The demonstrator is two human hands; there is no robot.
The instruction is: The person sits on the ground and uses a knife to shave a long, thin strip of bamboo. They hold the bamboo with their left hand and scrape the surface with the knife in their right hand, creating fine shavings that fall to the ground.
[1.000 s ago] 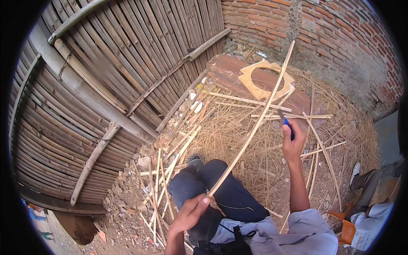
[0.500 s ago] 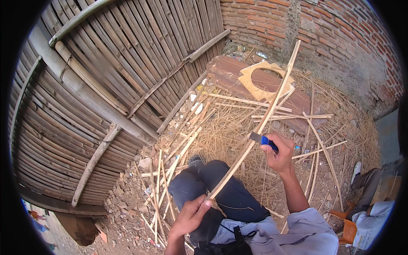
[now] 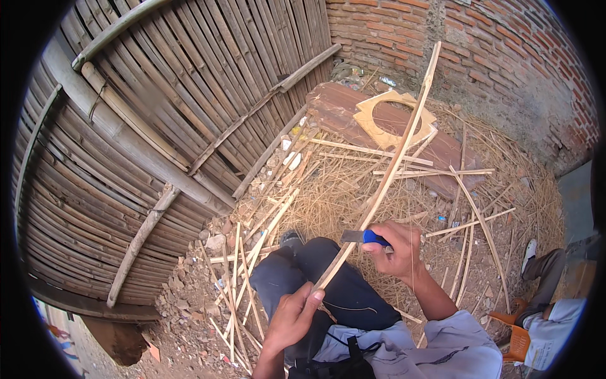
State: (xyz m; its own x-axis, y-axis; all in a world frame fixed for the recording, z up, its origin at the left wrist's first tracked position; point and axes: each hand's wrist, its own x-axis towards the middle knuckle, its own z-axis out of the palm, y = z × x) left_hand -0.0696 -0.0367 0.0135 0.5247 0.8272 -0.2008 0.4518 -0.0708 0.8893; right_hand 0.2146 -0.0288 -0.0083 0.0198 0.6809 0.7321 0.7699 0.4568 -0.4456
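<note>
A long bamboo strip (image 3: 392,169) slants up from my lap toward the brick wall. My left hand (image 3: 294,318) is closed round its lower end, above my knees. In my right hand (image 3: 398,246) is a knife (image 3: 374,238) with a blue handle, gripped in a fist. Its short, wide blade lies across the strip, pointing left and touching it partway along. A thin shaving hangs down below my right hand.
Cut bamboo strips (image 3: 483,224) and shavings litter the ground on both sides. A brown board (image 3: 338,114) carries a pale cut-out frame (image 3: 385,136) ahead. A bamboo fence (image 3: 189,95) stands left, a brick wall (image 3: 404,38) behind. Another person's leg (image 3: 544,271) and an orange chair (image 3: 519,341) are at right.
My right hand has drawn the knife down along the strip, toward my left hand. The strip's far end has swung slightly up and left, and my left hand has shifted slightly right.
</note>
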